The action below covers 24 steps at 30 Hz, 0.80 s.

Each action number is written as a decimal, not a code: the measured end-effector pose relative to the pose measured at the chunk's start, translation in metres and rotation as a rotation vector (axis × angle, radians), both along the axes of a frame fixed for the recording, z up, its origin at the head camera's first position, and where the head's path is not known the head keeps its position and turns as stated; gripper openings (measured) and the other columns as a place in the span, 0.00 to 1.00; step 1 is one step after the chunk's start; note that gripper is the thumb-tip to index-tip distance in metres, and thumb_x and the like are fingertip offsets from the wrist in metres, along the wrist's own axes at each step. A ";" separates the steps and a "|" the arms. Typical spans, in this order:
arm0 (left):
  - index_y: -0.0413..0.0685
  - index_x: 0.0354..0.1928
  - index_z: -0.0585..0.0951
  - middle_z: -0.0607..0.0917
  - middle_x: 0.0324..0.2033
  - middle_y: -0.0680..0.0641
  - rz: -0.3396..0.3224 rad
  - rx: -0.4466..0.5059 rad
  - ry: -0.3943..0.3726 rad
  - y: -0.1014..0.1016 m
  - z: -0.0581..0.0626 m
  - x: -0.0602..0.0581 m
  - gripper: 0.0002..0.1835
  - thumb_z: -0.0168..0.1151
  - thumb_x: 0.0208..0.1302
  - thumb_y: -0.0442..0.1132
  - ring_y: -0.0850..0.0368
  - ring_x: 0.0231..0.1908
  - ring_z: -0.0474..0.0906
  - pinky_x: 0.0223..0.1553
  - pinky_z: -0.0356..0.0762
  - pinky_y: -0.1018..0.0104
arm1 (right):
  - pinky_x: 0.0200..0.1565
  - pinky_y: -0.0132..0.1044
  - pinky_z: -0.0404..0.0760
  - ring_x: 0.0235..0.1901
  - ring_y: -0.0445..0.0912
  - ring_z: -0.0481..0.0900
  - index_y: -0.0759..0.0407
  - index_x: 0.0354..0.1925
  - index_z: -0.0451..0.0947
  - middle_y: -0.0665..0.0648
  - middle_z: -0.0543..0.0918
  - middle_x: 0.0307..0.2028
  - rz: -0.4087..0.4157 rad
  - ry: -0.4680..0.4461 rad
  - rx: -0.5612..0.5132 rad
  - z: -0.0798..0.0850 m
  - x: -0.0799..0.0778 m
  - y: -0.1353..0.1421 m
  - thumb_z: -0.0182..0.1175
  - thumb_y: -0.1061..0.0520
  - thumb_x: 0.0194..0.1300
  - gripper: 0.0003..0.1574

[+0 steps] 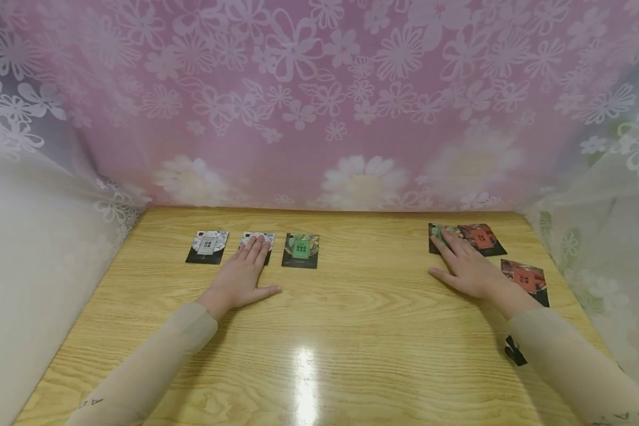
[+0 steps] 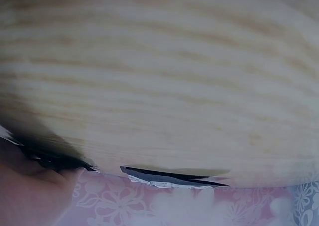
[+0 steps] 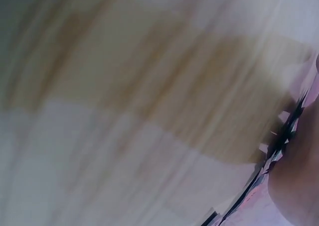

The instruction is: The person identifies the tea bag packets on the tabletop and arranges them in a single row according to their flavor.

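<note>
My left hand (image 1: 241, 275) lies with straight fingers on a white-and-black flat packet (image 1: 269, 238), thumb spread to the side on the wood. To its left sits a matching white packet (image 1: 207, 247), to its right a green-labelled packet (image 1: 300, 249). At the far right, the straight fingers of my right hand (image 1: 468, 271) rest on another green packet (image 1: 434, 230), partly covering it. A red-labelled packet (image 1: 481, 238) is right beside those fingers. In the left wrist view a packet (image 2: 167, 178) shows edge-on past the hand (image 2: 30, 196).
Another red packet (image 1: 527, 281) lies beside the right wrist. A dark packet (image 1: 515, 350) is partly hidden under the right sleeve (image 1: 570, 355). Behind the wooden table (image 1: 351, 307) hangs a pink floral curtain (image 1: 319, 106), with pale sheeting at both sides.
</note>
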State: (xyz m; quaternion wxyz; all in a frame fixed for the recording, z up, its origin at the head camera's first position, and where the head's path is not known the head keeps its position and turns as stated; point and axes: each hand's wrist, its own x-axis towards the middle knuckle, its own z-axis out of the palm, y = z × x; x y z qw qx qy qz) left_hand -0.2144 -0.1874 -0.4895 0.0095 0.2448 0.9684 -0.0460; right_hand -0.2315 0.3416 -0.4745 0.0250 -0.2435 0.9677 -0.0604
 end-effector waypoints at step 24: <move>0.41 0.74 0.42 0.41 0.74 0.39 0.008 0.039 0.001 0.000 -0.002 0.000 0.56 0.29 0.58 0.79 0.44 0.73 0.36 0.72 0.43 0.50 | 0.68 0.60 0.49 0.72 0.62 0.41 0.58 0.75 0.38 0.67 0.40 0.73 0.053 -0.026 0.018 0.002 -0.004 -0.046 0.44 0.29 0.67 0.54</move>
